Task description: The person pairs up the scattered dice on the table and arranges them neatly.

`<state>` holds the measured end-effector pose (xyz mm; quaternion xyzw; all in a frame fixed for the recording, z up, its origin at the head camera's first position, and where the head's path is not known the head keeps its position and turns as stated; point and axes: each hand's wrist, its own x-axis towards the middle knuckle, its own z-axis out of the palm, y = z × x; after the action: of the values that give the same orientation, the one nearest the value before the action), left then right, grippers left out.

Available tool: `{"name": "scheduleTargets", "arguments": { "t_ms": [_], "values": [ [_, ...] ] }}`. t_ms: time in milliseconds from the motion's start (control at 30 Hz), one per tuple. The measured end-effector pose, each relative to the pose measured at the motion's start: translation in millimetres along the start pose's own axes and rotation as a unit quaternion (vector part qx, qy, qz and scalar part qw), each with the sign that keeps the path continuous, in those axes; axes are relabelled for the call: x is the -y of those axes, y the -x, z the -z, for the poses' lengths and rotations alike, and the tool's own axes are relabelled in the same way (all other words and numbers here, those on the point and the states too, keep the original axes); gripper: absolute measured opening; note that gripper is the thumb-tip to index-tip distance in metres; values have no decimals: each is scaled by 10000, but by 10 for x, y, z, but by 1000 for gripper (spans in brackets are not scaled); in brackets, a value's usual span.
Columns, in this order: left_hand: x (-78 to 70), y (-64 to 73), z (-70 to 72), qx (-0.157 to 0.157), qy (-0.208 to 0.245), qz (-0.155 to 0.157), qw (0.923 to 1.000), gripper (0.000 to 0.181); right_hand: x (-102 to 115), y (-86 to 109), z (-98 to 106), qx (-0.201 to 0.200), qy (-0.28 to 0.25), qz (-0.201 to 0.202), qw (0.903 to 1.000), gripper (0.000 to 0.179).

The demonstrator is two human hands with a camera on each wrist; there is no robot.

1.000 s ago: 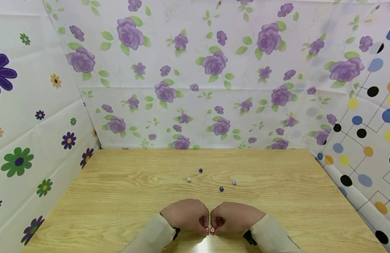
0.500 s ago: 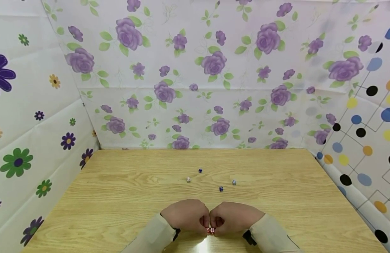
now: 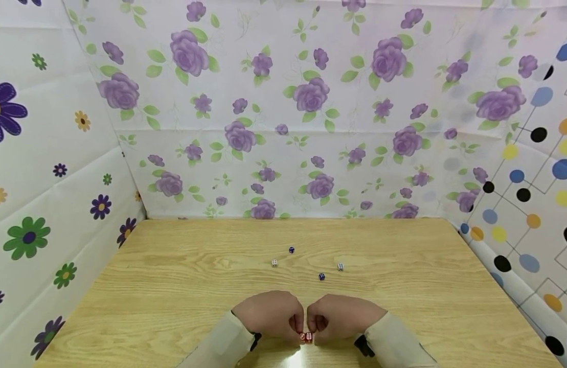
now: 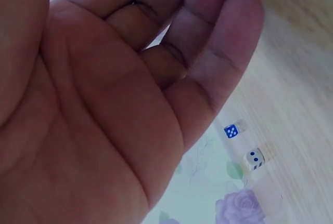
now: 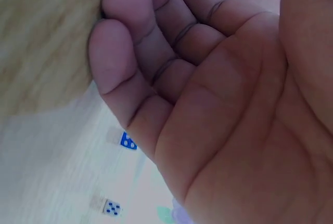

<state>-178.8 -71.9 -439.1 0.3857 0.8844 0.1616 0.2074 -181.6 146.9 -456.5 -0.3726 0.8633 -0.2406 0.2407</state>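
Two red dice (image 3: 305, 337) at the near edge of the desk (image 3: 173, 286), side by side and touching, pinned between the two hands; left hand (image 3: 270, 313) pinching the left one, right hand (image 3: 342, 316) pinching the right one, fingertips curled down and inward, knuckles almost meeting; held that way, by the look of it, to press the pair flush and square face to face; wrist views filled mostly by palm and curled fingers, the red pair hidden there. Farther out, well apart from the hands, four more dice loose on the wood: two blue (image 3: 291, 250) (image 3: 321, 276), two white, one with reddish pips (image 3: 274, 262) and one with blue pips (image 3: 340, 266); six in all.
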Motion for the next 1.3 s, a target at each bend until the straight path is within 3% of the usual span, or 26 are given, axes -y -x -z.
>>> {"name": "scheduleTargets", "arguments": {
  "t_ms": [133,200,300,467,567,733,900,1067,1300],
  "values": [
    [39,20,81,-61,182,92,9998,11,-105,42,54,-226,153,-4,9996,15],
    [87,23,123,-267,152,173,9994,12,-155,57,96,-441,196,-29,9988,13],
    [183,16,160,-815,-38,311,9962,12,-195,65,177,-1033,325,-275,9937,14],
    [328,-59,209,-1690,-199,687,9830,8,-239,24,312,-2232,741,-1030,9665,6],
    [392,-167,246,-2012,-280,911,9749,12,-283,-15,363,-2537,977,-1363,9526,10],
    [470,-383,284,-2274,-609,1012,9666,35,-336,-93,402,-2460,1132,-1497,9509,21],
    [527,-586,323,-2191,-1192,1112,9620,55,-341,-178,400,-2245,1274,-1380,9562,22],
    [585,-720,355,-1948,-1484,1329,9604,53,-329,-252,371,-2134,1541,-1254,9565,20],
    [652,-804,387,-2078,-1311,1443,9585,38,-324,-315,353,-2256,1647,-1190,9528,16]
  ]
}}
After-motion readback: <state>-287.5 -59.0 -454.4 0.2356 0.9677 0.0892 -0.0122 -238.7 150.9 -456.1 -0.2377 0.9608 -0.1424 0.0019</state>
